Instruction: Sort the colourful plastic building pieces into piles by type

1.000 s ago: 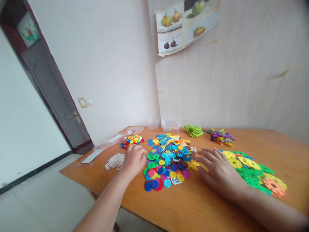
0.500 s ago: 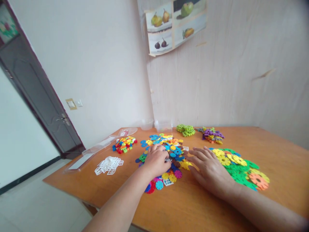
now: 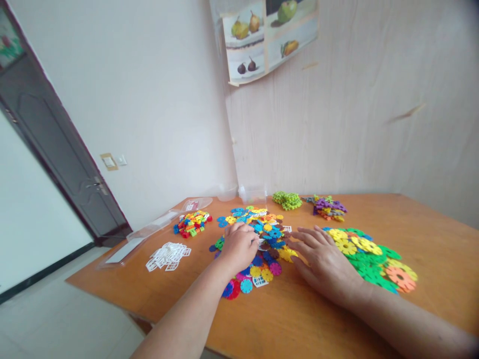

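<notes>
No words or numbers can be read here. A small red and white label (image 3: 192,205) sits on the clear plastic bag (image 3: 149,230) at the far left of the brown wooden bench (image 3: 299,319), but its print is too small and blurry to make out. The paper poster (image 3: 267,37) on the wall shows only pictures of pears, an apple and other fruit, with no letters to read.

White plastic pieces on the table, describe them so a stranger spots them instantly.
On the orange-brown wooden table, look left of the left hand. A small flat heap of white plastic window-grid pieces lies there, the only all-white heap; the small plastic blocks behind it are multicoloured.
</notes>
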Motion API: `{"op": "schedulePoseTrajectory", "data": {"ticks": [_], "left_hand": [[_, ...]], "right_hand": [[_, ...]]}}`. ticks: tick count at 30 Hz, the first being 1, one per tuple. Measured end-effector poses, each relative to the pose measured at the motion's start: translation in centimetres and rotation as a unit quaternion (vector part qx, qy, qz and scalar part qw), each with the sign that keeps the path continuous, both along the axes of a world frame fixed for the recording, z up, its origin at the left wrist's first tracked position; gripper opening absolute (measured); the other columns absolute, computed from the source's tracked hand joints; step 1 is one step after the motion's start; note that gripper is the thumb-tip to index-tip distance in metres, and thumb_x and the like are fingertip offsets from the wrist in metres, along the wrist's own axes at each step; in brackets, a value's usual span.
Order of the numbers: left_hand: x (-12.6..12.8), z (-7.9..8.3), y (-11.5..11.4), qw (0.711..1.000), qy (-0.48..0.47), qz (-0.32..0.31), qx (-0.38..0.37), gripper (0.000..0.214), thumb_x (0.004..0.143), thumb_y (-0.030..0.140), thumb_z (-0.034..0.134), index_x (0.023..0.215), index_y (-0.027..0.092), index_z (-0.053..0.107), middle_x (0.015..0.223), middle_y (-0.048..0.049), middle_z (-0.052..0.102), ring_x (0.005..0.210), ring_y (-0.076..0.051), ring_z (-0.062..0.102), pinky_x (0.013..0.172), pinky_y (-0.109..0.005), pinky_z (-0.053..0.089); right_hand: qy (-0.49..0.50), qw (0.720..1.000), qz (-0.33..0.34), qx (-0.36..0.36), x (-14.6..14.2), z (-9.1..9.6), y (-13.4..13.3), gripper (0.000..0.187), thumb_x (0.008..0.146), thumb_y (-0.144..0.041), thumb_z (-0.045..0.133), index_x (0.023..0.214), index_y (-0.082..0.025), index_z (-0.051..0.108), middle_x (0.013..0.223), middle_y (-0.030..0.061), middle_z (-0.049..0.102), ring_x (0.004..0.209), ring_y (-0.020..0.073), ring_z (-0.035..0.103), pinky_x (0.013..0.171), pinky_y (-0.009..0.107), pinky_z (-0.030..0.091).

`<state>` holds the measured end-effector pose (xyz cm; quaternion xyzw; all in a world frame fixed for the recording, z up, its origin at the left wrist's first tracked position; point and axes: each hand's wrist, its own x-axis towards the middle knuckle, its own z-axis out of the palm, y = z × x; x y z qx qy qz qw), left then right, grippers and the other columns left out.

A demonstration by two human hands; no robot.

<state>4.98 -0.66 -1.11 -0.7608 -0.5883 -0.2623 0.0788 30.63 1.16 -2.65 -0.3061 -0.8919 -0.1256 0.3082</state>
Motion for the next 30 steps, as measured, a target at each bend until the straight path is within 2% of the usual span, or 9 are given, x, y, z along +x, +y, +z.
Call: {"op": "schedulePoseTrajectory", "data": {"ticks": [5,9,15,21,25,30], "left_hand": [[-0.5,0.8,-0.4,0.998,-0.027,0.049,0.019,0.02,0.087,0.027,0.057,0.076,0.026,0.073,0.103,-0.0014,0.072,0.107,-0.022,0.057,0.099,-0.038,0.039],[-1.9,1.6,-1.6,0.994,-0.043,0.096,0.027,0.016,0.083,0.025,0.06,0.072,0.026,0.072,0.1,-0.0002,0.073,0.105,-0.021,0.058,0.097,-0.035,0.04],[-7.0,1.4,-4.2,0.984,-0.024,0.167,0.049,0.016,0.082,0.028,0.059,0.071,0.026,0.071,0.102,-0.0003,0.072,0.109,-0.022,0.058,0.102,-0.036,0.037],[-12.5,1.1,-7.3,0.954,0.019,0.3,0.009,0.018,0.081,0.03,0.057,0.072,0.025,0.072,0.111,-0.0006,0.071,0.113,-0.025,0.055,0.098,-0.038,0.037],[-14.5,0.7,-8.9,0.937,0.039,0.346,-0.011,0.019,0.082,0.034,0.056,0.074,0.027,0.072,0.118,0.0005,0.07,0.117,-0.027,0.052,0.099,-0.041,0.034],[-15.3,0.2,-9.7,0.925,0.044,0.376,-0.019,0.018,0.082,0.034,0.055,0.076,0.028,0.071,0.115,-0.0008,0.069,0.114,-0.028,0.052,0.1,-0.046,0.031]], "right_hand": [[-0.008,1.0,0.009,0.001,0.2,-0.3,0.4,0.035,0.093,-0.026,0.053,0.127,-0.026,0.063,0.133,0.0078,0.064,0.127,0.0311,0.051,0.109,0.06,0.037],[-0.015,1.0,0.014,-0.001,0.3,-0.5,0.8,0.037,0.093,-0.027,0.052,0.129,-0.027,0.061,0.135,0.0066,0.063,0.128,0.0308,0.051,0.109,0.06,0.037],[-0.012,1.0,0.01,0.006,0.3,-0.5,0.7,0.033,0.094,-0.028,0.052,0.125,-0.027,0.063,0.134,0.0069,0.063,0.127,0.031,0.051,0.108,0.058,0.038],[-0.014,1.0,0.012,0.02,0.3,-0.6,0.7,0.032,0.094,-0.03,0.052,0.125,-0.026,0.063,0.132,0.0066,0.064,0.126,0.0309,0.051,0.107,0.056,0.04],[-0.014,0.999,0.012,0.029,0.5,-1.0,1.1,0.031,0.095,-0.032,0.052,0.122,-0.026,0.064,0.132,0.0077,0.063,0.126,0.032,0.051,0.106,0.057,0.04],[-0.02,0.999,0.009,0.029,0.8,-1.7,1.7,0.031,0.093,-0.033,0.055,0.122,-0.028,0.065,0.133,0.007,0.063,0.127,0.0332,0.051,0.107,0.058,0.039]]}}
